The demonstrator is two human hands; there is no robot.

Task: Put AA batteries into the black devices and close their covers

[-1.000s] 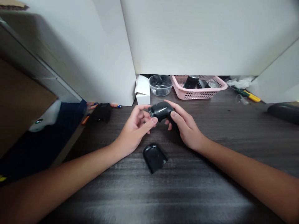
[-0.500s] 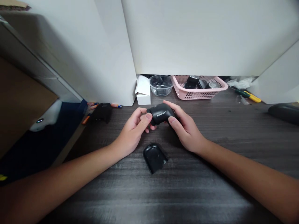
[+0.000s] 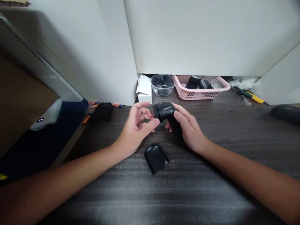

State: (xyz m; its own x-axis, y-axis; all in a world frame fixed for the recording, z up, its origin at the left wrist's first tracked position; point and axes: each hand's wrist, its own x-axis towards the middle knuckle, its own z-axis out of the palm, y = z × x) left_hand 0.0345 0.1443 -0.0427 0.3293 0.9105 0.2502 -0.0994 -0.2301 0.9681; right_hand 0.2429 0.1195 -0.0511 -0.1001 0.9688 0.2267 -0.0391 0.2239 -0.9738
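A black angled fabric shaver (image 3: 167,109) with small white lettering is held above the dark table. My right hand (image 3: 188,126) wraps its handle, with the thumb along the upper side. My left hand (image 3: 140,125) is at the round ribbed head end, its fingers curved but apart. The left thumb tip lies at the lower edge of the head; whether it presses there I cannot tell. Below the hands, a black curved cover (image 3: 156,158), rounded at one end, lies on the table.
A white box (image 3: 144,89), a clear plastic bowl (image 3: 162,86) and a pink basket (image 3: 201,93) with black parts stand along the back panel. To the right lie a yellow-green tool (image 3: 254,96) and a dark object (image 3: 286,114). Left are a black piece (image 3: 102,112) and several batteries (image 3: 117,105).
The fabric shaver has shifted right and turned, showing more of its head end. My left fingers have loosened from around the head and spread apart. The black cover has stayed on the table.
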